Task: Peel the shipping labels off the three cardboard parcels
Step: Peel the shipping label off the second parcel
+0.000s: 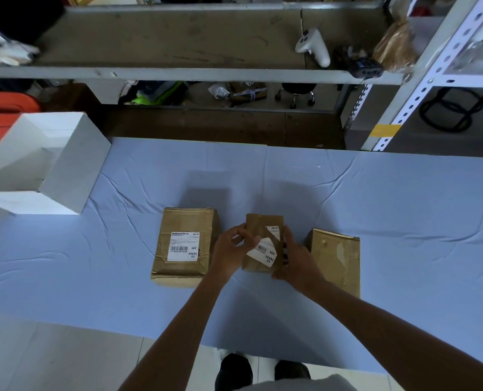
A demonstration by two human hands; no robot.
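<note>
- Smack in the middle of the blue cloth (375, 193) sits the middle parcel (258, 235), and everything else here is placed off that one.
- Left hand (230, 249) is at the middle parcel's left edge, fingertips pinched together on the half-peeled label (264, 251) — the upper-left corner is lifted and folded over, white backing showing, while the lower part with the barcode and "MX MXRC 03" looks stuck down.
- A torn scrap of the same label, reading "39/42", sits on the parcel's upper right corner.
- Right hand (291, 258) is clamped on the middle parcel's right side, fingers up along the edge and thumb under the near corner, propping it tilted toward the camera.
- Just left of the middle parcel: a bigger parcel (186, 221) lying flat, its own label (183, 246) fully on — "38/42" up top, barcode below.
- Just right of it, partly behind the right forearm: a third parcel (336, 258) with bare cardboard on top, only tape and scuffs that I can see.
- Well off to the far left of the middle parcel, an open white box (73, 165) at the cloth's edge.
- Beyond it, across the cloth, a grey shelf (178, 71) with a white controller (313, 46) lying on it.
</note>
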